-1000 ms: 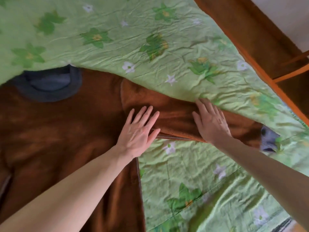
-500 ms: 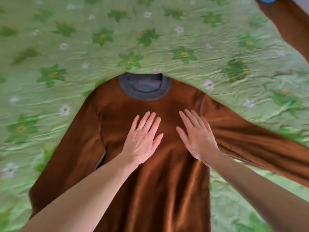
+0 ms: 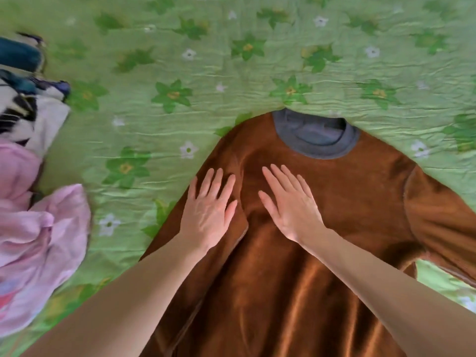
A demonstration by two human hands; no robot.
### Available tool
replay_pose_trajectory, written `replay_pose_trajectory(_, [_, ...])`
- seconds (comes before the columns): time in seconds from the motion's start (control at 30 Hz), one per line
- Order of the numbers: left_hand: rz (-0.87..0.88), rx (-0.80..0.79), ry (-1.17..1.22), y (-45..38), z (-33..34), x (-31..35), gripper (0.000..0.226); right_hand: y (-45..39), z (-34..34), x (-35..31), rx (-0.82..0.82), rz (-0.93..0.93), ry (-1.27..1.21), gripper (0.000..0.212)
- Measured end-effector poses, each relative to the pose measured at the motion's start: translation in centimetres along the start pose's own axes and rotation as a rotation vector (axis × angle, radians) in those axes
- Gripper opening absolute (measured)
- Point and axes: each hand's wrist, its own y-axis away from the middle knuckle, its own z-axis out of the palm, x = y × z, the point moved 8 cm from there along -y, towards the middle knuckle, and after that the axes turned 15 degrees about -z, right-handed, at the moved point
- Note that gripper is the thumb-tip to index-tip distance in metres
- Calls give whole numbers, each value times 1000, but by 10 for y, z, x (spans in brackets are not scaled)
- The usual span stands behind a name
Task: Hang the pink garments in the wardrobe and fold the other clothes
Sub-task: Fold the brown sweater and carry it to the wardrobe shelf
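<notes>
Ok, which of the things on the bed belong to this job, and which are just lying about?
Job:
brown top, flat under left hand and right hand
pink garment, crumpled at left
striped cloth, dark blue cloth, perhaps still to fold

Lying about:
green bedspread

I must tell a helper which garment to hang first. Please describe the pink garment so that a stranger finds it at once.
Start from the green flowered bedcover that fills the view. Go to its left edge, far from the brown sweater under both hands. The pink garment lies there crumpled in a heap, below a black-and-white cloth; it is the only pale pink thing.
</notes>
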Motion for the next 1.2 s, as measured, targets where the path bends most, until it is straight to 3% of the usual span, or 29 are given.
replay_pose_trajectory(0.23, [0, -64, 101, 14, 13, -41, 59, -68, 21, -48, -27, -141, 106, 64])
replay_pose_trajectory(0.33, [-234, -89, 166, 21, 10, -60, 67, -88, 27, -57, -39, -200, 201, 63])
replay_pose_trajectory(0.43, [-472, -170, 424, 18, 14, -78, 51, -102, 27, -66, -53, -319, 294, 61])
replay_pose_trajectory(0.53, [-438, -345, 542, 6, 24, -94, 32, -117, 32, -86, -161, -479, 276, 64])
replay_pose_trajectory(0.63, [-299, -230, 493, -3, -2, -112, 26, -134, 39, -104, -298, -565, 220, 55])
replay_pose_trajectory(0.77, [-324, -83, 549, -24, -36, -142, 35, -162, 12, -116, -84, -568, 168, 28])
replay_pose_trajectory(0.83, [-416, -191, 815, -38, -38, -162, 32, -182, -7, -114, 37, -488, 142, 21])
replay_pose_trajectory(0.9, [-452, -431, 1084, -40, -26, -168, 25, -200, -17, -103, 84, -383, 98, 24])
replay_pose_trajectory(1.0, [-297, -861, 1017, -17, 4, -164, 22, -211, -12, -84, 62, -285, 86, 25])
replay_pose_trajectory(1.07, [-263, -1045, 840, 8, 28, -175, 33, -209, -3, -73, 29, -243, 105, 29])
replay_pose_trajectory(1.13, [-321, -1113, 782, 25, 38, -193, 32, -207, 3, -67, 9, -200, 74, 35])
replay_pose_trajectory(1.2, [-480, -1036, 915, 27, 34, -214, 28, -208, 6, -64, -13, -152, 31, 43])
